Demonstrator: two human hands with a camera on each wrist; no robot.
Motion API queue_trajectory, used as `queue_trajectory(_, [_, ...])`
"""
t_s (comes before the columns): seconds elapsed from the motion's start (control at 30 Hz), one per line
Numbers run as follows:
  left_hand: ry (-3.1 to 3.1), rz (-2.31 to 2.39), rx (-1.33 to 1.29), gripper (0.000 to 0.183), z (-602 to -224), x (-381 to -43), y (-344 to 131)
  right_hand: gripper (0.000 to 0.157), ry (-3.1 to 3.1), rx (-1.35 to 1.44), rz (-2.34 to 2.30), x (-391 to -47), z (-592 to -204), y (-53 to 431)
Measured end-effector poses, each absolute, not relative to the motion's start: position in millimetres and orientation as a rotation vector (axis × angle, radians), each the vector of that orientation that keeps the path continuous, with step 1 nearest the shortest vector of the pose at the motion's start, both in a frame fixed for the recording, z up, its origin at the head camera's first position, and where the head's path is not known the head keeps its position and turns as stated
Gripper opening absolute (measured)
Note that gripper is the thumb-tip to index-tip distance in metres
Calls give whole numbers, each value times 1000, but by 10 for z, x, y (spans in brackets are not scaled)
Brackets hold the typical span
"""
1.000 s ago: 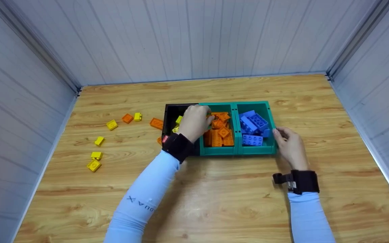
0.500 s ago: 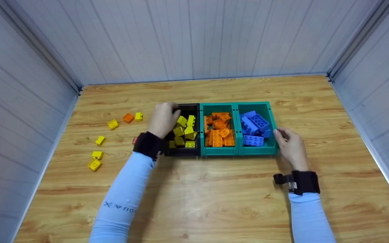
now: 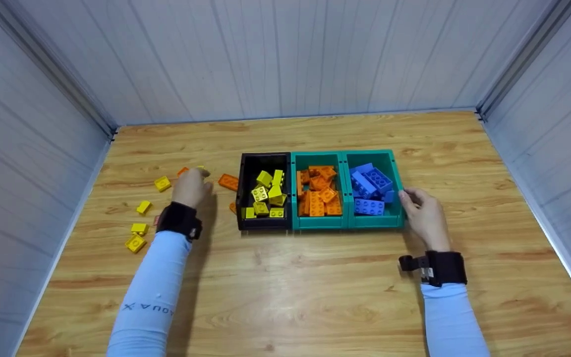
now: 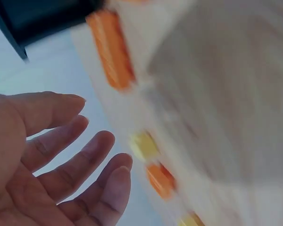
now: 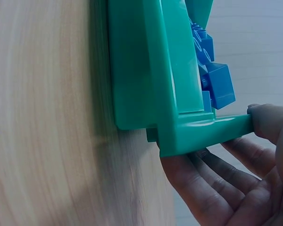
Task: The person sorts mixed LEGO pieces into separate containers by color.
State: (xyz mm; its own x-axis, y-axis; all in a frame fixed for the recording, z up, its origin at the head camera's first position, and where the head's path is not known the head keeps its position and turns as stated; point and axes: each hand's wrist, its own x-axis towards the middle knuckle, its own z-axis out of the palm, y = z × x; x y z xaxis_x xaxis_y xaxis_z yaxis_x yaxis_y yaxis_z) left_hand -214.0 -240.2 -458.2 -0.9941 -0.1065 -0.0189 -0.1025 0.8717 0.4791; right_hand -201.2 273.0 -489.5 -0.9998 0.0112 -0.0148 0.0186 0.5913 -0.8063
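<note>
My left hand (image 3: 191,188) hovers over the left part of the table, fingers loosely bent with nothing between them. Below its fingers in the left wrist view lie a small yellow brick (image 4: 144,145) and an orange brick (image 4: 160,180); in the head view the hand partly covers both. My right hand (image 3: 427,215) pinches the right wall of the green bin (image 5: 162,80) that holds blue bricks (image 3: 369,207), thumb at the rim and fingers beneath. Joined to it are a green bin (image 3: 318,224) of orange bricks (image 3: 316,203) and a black bin (image 3: 265,225) of yellow bricks (image 3: 259,194).
An orange brick (image 3: 228,182) lies just left of the black bin, and another pokes out by its lower left side. Several yellow bricks (image 3: 136,243) are scattered at the table's left. White panel walls (image 3: 285,59) enclose the table at the back and sides.
My left hand has moved left from above the orange bricks, past the black bin, to the loose bricks. The right hand keeps its grip on the bin's side.
</note>
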Motion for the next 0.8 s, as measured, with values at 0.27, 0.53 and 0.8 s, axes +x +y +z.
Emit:
queue_trajectory(0.27, [-3026,-722,410,38,-4602,-1752,-3144,58,2787,23,-1425,-2002,-4886,2718])
queue_trajectory(0.53, [-3071,-676,532,49,-4721,-1578,-3540,55,2810,36,-1427,-1986,-4870,2744])
queue_trajectory(0.8, [-3111,-709,532,39,-4800,-1569,-3577,57,2824,3,-1411,-1982,-4878,2723])
